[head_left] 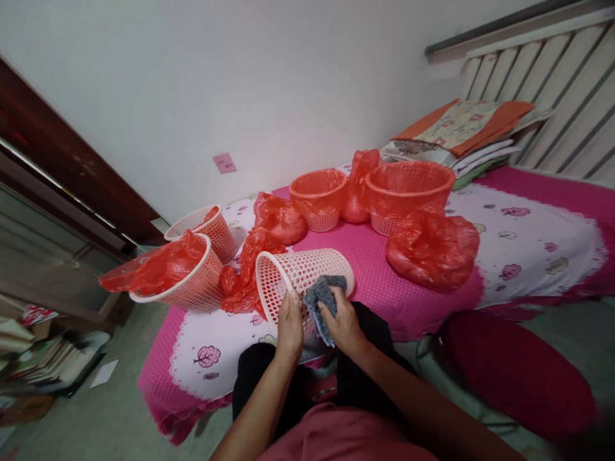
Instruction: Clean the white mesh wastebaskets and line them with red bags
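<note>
A pale pink perforated plastic basket (307,264) lies on its side at the edge of the bed, its mouth facing left. My left hand (290,325) grips its rim, fingers partly hidden inside and behind it. In my right hand (343,320) is a bunched grey cloth (325,298), pressed against the basket's side wall. A crumpled red plastic bag (250,272) lies just left of the basket's mouth.
Two baskets lined with red bags (321,186) (408,182) stand at the back; two more baskets (204,288) (223,235) sit at the left. Red bags (432,248) lie among them on the pink bedspread (369,269). A dark red stool (514,368) stands at the right.
</note>
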A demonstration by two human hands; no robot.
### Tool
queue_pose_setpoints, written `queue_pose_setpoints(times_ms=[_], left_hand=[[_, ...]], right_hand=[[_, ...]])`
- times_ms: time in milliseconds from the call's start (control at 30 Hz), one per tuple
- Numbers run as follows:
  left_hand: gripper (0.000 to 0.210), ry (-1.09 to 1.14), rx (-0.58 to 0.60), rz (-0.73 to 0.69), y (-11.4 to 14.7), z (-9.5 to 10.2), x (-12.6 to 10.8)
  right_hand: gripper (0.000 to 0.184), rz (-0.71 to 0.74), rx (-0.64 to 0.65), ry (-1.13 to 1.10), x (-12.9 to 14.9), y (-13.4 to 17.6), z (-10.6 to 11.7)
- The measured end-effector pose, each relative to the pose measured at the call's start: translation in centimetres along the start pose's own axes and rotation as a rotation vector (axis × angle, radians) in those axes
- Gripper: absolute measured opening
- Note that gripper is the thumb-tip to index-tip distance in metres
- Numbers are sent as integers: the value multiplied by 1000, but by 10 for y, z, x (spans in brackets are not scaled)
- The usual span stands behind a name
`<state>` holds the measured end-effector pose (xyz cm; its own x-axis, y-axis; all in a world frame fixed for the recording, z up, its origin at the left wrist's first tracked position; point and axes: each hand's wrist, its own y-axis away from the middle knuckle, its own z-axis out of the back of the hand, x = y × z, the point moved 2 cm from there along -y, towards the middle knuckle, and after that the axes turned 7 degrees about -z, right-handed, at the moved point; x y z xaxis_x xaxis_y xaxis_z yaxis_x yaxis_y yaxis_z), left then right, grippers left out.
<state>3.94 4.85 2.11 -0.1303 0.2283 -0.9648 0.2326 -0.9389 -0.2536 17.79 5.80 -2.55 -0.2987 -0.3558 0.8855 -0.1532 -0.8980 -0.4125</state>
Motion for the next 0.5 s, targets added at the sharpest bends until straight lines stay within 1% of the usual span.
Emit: queue_pose_setpoints(times_ms=[133, 233, 300, 400, 500], left_hand=[[65, -31, 91, -40, 6, -2, -13], [66, -60, 119, -57, 14, -2, -17], [66, -71, 158, -59, 20, -1, -18], [60, -90, 274, -88, 27, 0, -20], [57, -109, 390, -91, 32, 4, -20]], right_hand=[[30, 124, 20, 5, 27, -3, -2], [32, 184, 20, 10, 39, -11, 3], [34, 216, 34, 16, 45, -17, 8], [36, 238, 77, 11, 53, -27, 18], [35, 222, 110, 4, 58, -37, 26]])
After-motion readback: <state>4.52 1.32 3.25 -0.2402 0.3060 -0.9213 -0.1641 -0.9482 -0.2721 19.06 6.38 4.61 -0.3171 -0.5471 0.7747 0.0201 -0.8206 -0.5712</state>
